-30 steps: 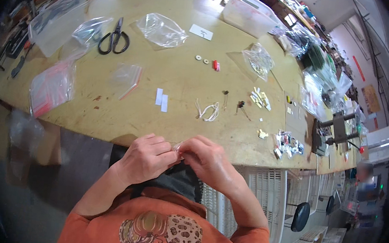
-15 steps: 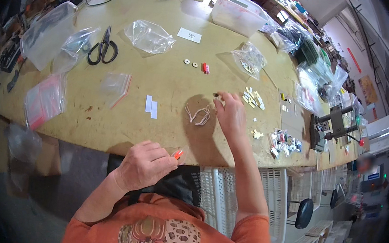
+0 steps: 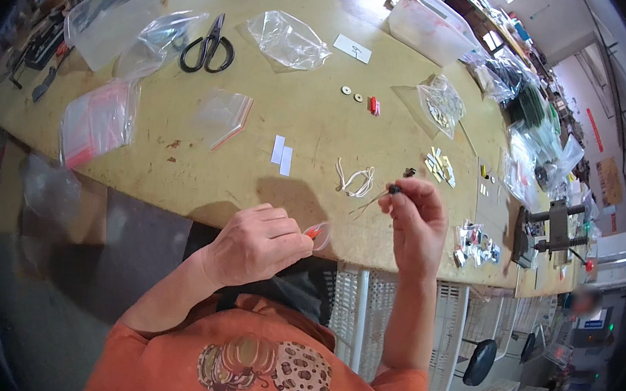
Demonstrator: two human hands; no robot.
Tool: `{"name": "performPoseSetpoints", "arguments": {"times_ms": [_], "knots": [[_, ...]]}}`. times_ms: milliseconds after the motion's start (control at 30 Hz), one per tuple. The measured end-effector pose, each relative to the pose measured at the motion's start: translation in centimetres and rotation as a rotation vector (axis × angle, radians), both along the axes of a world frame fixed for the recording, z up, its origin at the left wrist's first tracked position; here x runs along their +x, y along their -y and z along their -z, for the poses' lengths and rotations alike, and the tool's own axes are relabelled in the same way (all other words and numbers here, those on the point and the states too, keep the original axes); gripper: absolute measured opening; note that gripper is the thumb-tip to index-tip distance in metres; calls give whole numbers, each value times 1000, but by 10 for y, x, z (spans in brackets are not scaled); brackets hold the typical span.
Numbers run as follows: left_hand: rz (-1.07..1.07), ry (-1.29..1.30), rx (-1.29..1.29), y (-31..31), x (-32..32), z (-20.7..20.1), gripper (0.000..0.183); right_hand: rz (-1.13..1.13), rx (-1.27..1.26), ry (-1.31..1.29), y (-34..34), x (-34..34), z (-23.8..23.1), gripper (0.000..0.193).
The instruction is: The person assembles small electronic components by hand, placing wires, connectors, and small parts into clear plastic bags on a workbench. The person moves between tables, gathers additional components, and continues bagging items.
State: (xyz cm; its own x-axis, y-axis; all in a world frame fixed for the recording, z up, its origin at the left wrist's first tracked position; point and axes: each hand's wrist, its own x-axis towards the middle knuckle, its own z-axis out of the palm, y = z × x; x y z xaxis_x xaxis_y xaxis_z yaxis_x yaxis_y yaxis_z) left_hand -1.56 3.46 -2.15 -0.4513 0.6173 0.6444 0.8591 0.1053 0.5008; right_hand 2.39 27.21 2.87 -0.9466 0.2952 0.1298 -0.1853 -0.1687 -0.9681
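Observation:
My left hand [image 3: 256,241] is closed near the table's front edge. From its fingertips sticks out a small transparent bag [image 3: 323,238] with an orange-red piece [image 3: 314,233] inside. My right hand [image 3: 418,226], raised a little to the right, pinches a small black part [image 3: 394,190] between thumb and fingers; thin strands hang from it toward the lower left. A bundle of white cord [image 3: 356,181] lies on the table left of that hand. Just beyond the fingers sits another small dark piece [image 3: 409,173]. Two white strips [image 3: 282,156] lie farther left.
Black scissors [image 3: 208,47], transparent bags [image 3: 289,40] and a plastic bin [image 3: 118,18] occupy the left and far side. Two round washers [image 3: 352,94] and small red pieces [image 3: 373,106] lie mid-table. To the right are yellowish strips [image 3: 440,166], small packets [image 3: 477,245] and a hand press [image 3: 545,234].
My right hand has drawn back toward me from the table beside the cord, lifting the small black part with its strands. My left hand keeps its hold. The whole view has shifted.

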Motion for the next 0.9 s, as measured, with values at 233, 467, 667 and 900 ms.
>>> {"name": "performPoseSetpoints", "arguments": {"times_ms": [233,467,667,900], "knots": [[-48,-36,37,-3,5,-1,11,-129,22,-51,32,26,5,20],[-63,-45,48,5,4,-1,11,-120,978,-201,56,34,7,27],[-46,-31,25,5,1,4,14,-203,1123,-165,55,41,9,29],[52,22,49,-10,-1,0,15,-303,1164,-123,32,44,10,18]]}}
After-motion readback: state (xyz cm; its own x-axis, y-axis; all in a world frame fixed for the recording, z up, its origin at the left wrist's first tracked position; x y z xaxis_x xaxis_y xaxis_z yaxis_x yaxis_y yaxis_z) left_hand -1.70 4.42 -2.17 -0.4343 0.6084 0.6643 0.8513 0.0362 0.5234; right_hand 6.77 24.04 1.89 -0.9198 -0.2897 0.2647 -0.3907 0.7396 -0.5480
